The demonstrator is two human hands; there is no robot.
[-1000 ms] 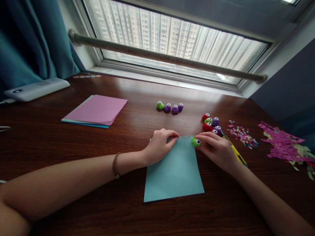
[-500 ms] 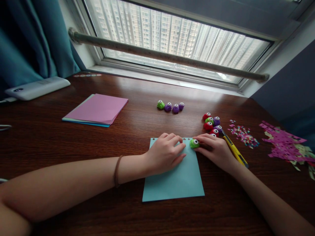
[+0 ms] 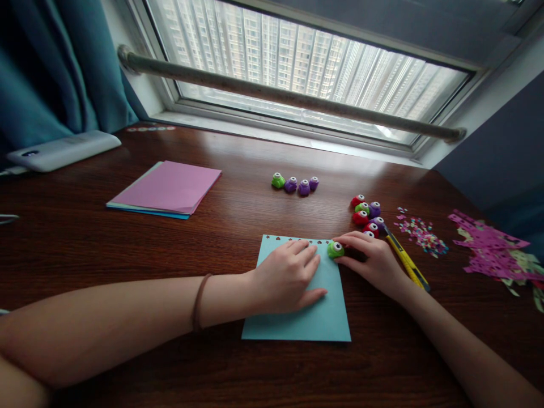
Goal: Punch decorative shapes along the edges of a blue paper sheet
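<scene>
Nearest on the desk [image 3: 127, 249] lies the blue sheet [image 3: 314, 323], flat on the wood. The left hand [image 3: 289, 277] lies on it with the fingers spread out and holds nothing; it just presses the sheet down. At about 2 o'clock from that hand, the right hand [image 3: 369, 260] has its grip closed on a little green punch [image 3: 335, 249], which sits on the far right corner of the sheet. A row of tiny cut shapes runs along the far edge, from the corner at 11 o'clock over to the punch. The sheet may slide or turn if the flat hand lets up while the punch is pushed, and then the next shape would sit crooked or bump into the one beside it. A punch set too close to the edge could also tear the corner. Just past the right hand, at 1 o'clock, are more punches [image 3: 365, 215] in red, green and purple, touching each other, and a yellow knife [image 3: 406, 259] lies beside the wrist; a careless hand could knock them. Farther right are paper bits [image 3: 420, 232] and pink scraps [image 3: 488, 249]. Farther off, at 12 o'clock, four punches [image 3: 295, 184] stand in a row. At 10 o'clock is a paper stack [image 3: 165, 190], and beyond it a white box [image 3: 63, 150].
</scene>
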